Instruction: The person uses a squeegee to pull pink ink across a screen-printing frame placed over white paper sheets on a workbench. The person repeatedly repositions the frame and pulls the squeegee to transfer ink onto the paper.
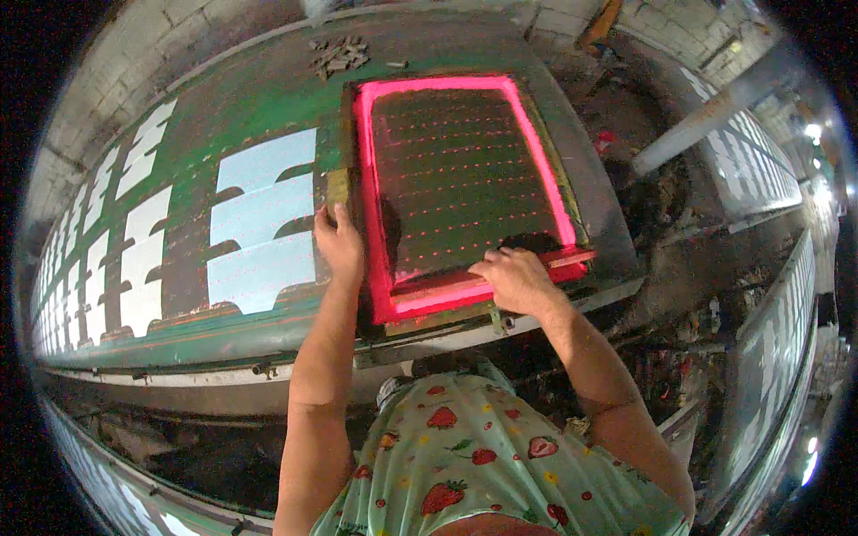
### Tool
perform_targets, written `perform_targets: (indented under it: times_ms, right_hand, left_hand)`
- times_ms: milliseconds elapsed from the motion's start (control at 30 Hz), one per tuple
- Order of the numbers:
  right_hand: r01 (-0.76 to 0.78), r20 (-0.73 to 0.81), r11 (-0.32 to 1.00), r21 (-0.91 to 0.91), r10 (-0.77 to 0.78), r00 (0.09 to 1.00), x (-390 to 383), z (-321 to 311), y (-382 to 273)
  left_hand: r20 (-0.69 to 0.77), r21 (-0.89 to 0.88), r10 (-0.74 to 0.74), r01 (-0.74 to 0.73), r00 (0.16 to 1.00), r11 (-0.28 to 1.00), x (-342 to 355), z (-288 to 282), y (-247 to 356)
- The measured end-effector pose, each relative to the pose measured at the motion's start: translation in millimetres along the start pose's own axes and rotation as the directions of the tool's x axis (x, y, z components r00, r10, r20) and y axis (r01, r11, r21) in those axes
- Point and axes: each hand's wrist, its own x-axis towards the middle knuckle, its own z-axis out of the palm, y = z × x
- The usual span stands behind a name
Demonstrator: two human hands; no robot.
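Note:
A printing screen (365,170) with a bright pink, wet-looking border and a dark green mesh lies on the long table. Rows of small pink dots cross its mesh. My right hand (518,281) is closed over a long squeegee (438,289), which lies across the near end of the screen in pink ink. By the screen's left edge is my left hand (341,246), its fingers bent and a little apart. Their tips are just below a yellowish block (338,186) on the frame's side; whether they touch it I cannot tell.
Pale blue cut pieces (264,214) lie left of the screen, with rows of white cut pieces (146,259) farther left. A heap of small blocks (340,55) sits at the table's far side. A slanted post (697,125) and another table (751,170) stand to the right.

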Motion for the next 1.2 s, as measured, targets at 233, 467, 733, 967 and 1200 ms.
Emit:
perform_targets:
  times_ms: [233, 467, 733, 967, 1200]
  right_hand:
    - [0.059, -0.147, 0.998, 0.026, -0.055, 0.988, -41, 25, -18]
    - [0.286, -0.297, 0.885, 0.368, -0.179, 0.938, -77, 19, 32]
    - [-0.293, -0.402, 0.774, 0.561, 0.564, 0.721, -140, 43, 194]
    - [-0.197, -0.034, 0.351, 0.916, 0.557, 0.83, -144, 90, 232]
    - [-0.277, -0.026, 0.327, 0.904, 0.688, 0.725, -122, 117, 219]
  left_hand:
    - [0.06, -0.054, 0.011, -0.008, 0.998, 0.998, 3, 1, -3]
    - [0.05, 0.192, -0.189, 0.177, 0.981, 0.965, 4, -4, 14]
    - [0.028, 0.141, -0.221, 0.215, 0.975, 0.966, -2, 0, 49]
    - [0.048, 0.06, -0.266, 0.264, 0.963, 0.963, 13, 0, 28]
    - [0.044, 0.022, -0.259, 0.258, 0.965, 0.966, 10, -5, 23]
